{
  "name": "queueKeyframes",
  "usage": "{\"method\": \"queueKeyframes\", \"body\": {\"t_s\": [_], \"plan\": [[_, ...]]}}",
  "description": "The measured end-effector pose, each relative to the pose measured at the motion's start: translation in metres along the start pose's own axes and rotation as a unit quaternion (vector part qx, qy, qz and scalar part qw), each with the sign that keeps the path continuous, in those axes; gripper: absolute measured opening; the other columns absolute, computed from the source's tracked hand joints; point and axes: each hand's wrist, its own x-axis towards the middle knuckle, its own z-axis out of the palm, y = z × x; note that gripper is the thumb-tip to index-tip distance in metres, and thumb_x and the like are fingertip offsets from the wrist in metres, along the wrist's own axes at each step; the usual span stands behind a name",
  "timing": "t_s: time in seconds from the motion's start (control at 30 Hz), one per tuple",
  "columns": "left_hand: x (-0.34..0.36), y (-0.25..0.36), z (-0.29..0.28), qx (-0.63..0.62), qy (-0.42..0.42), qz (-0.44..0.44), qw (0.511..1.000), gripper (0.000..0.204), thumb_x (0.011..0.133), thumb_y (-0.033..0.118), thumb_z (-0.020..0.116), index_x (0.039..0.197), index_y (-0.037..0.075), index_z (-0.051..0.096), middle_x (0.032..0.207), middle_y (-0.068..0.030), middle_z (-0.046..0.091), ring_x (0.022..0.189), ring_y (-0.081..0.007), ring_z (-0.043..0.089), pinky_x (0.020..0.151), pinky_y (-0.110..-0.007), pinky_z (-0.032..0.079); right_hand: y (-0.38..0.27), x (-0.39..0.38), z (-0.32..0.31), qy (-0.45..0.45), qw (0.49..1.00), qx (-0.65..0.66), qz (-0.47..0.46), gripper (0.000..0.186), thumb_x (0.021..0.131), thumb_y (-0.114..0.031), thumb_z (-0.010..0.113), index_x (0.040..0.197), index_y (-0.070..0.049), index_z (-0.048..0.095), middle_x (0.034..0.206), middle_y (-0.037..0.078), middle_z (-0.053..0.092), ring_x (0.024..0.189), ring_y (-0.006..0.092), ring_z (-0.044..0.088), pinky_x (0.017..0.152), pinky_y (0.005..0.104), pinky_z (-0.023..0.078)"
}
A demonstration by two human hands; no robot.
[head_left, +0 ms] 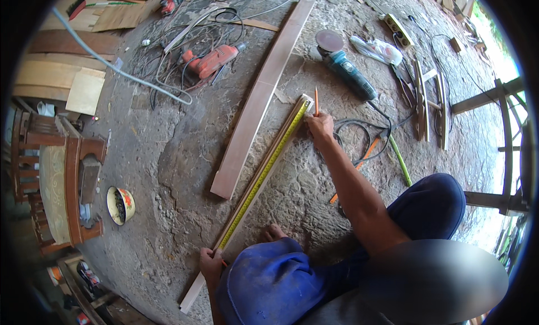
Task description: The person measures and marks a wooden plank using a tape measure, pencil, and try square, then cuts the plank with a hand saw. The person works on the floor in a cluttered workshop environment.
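Note:
A narrow wooden strip (192, 294) lies slantwise on the floor in front of me, with the yellow blade of a tape measure (264, 176) stretched along it. My left hand (210, 262) is closed at the near end of the blade, gripping it against the strip; a small orange part shows beside the fingers, and the case is mostly hidden. At the far end, my right hand (320, 125) pinches an upright pencil (316, 100) and touches the end of strip and tape. To the left of the strip rests a wider reddish plank (261, 94), a thin line crossing it.
An angle grinder (351, 75) lies beyond my right hand, its cord looping close by. Further off are a red drill (210, 61) among tangled cables, a power strip (398, 31) and wooden frame pieces (431, 103). A bowl (120, 205) stands left, near carved furniture (72, 184).

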Motion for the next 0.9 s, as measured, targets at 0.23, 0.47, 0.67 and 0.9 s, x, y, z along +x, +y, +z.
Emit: {"method": "queueKeyframes", "body": {"t_s": [0.23, 0.47, 0.67, 0.9], "plan": [[0.001, 0.006, -0.003, -0.025, -0.037, -0.041, 0.998, 0.031, 0.087, 0.024, 0.072, 0.078, -0.004, 0.063, 0.065, -0.0123, 0.060, 0.061, -0.0187, 0.056, 0.061, -0.039, 0.048, 0.001, -0.001, 0.003, 0.020, 0.990, 0.132, -0.049, 0.022, 0.089, -0.021, 0.069, 0.095, 0.000, 0.066, 0.070, 0.003, 0.060, 0.053, 0.0124, 0.054, 0.046, 0.0289, 0.043], [0.005, 0.016, -0.009, 0.038, -0.050, -0.044, 0.997, 0.034, 0.087, 0.025, 0.072, 0.072, -0.003, 0.062, 0.059, -0.0085, 0.052, 0.060, -0.0139, 0.049, 0.058, -0.037, 0.044, -0.002, 0.022, 0.010, 0.041, 0.997, 0.008, -0.058, 0.024, 0.084, -0.023, 0.069, 0.093, -0.001, 0.066, 0.073, 0.004, 0.060, 0.059, 0.0134, 0.055, 0.052, 0.0314, 0.047], [0.022, -0.011, -0.009, -0.058, -0.136, -0.079, 0.986, 0.037, 0.092, 0.026, 0.072, 0.070, -0.001, 0.061, 0.058, -0.0017, 0.051, 0.058, -0.0093, 0.045, 0.053, -0.033, 0.041, -0.005, 0.021, 0.002, 0.004, 0.998, 0.023, -0.056, 0.024, 0.084, -0.023, 0.068, 0.093, 0.000, 0.066, 0.072, 0.005, 0.060, 0.058, 0.0134, 0.055, 0.052, 0.0324, 0.045], [0.049, -0.055, -0.005, -0.071, -0.204, -0.054, 0.975, 0.042, 0.094, 0.031, 0.073, 0.068, 0.000, 0.061, 0.060, 0.0020, 0.049, 0.059, -0.0076, 0.043, 0.051, -0.031, 0.039, -0.011, 0.019, -0.003, -0.011, 0.998, 0.042, -0.039, 0.026, 0.083, -0.022, 0.068, 0.094, 0.001, 0.065, 0.075, 0.011, 0.064, 0.066, 0.0204, 0.063, 0.061, 0.0360, 0.051]]}}
